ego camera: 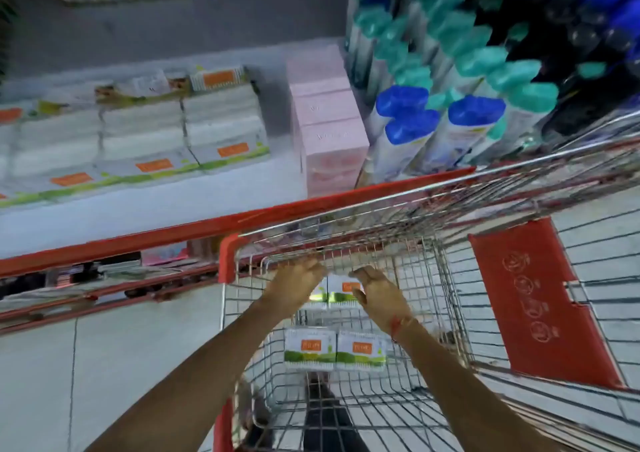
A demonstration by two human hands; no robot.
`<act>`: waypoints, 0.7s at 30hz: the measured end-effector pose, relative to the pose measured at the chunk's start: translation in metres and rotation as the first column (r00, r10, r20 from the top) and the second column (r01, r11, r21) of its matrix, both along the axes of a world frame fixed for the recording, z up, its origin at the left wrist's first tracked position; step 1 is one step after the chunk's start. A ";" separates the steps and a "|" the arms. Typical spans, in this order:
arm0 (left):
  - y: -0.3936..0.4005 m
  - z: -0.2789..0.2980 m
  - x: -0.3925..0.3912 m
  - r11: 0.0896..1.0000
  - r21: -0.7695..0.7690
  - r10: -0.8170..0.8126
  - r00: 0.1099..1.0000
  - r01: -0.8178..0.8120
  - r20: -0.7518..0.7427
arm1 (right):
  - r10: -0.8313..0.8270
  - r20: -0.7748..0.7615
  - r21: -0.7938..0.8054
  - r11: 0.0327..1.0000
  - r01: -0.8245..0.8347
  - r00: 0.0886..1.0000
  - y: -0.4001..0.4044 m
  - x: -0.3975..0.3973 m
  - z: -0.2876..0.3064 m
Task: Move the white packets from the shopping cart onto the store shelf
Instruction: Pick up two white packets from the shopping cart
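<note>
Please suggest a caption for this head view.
Both hands reach for white packets inside the cart beside the shelf.

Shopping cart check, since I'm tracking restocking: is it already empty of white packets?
No, two white packets lie side by side on the cart floor, with more between the hands.

Both hands are reaching down into the wire cart (450, 278). The left hand (298, 283) and right hand (379, 294) are closing in on white packets (341, 294) between them. Two more packets (334, 349) are lying nearer. Matching packets are sitting on the shelf (138, 205).
</note>
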State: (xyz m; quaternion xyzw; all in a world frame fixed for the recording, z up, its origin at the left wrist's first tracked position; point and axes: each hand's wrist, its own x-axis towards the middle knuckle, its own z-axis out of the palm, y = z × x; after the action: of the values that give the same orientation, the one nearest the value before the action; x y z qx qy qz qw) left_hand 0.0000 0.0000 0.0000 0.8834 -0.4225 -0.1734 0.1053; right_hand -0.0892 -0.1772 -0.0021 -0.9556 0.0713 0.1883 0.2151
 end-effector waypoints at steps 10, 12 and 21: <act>-0.015 -0.083 0.021 0.847 0.531 0.147 0.964 -0.007 -0.221 | 0.094 -0.362 -0.009 0.994 -0.105 0.928 -0.027 0.027 -0.095; -0.018 -0.082 0.022 0.848 0.528 0.198 0.949 -0.041 -0.245 | 0.072 -0.362 0.027 0.997 -0.067 0.929 -0.024 0.033 -0.091; -0.010 -0.053 0.021 0.879 0.458 0.285 0.916 -0.133 -0.281 | -0.024 -0.340 -0.005 1.000 0.024 0.940 -0.017 0.032 -0.045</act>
State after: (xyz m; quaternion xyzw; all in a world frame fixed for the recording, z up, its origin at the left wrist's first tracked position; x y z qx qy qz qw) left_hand 0.0209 -0.0103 -0.0533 0.8820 -0.2498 -0.3996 -0.0022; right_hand -0.0574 -0.1945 -0.0472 -0.9079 0.1192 0.3478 0.2016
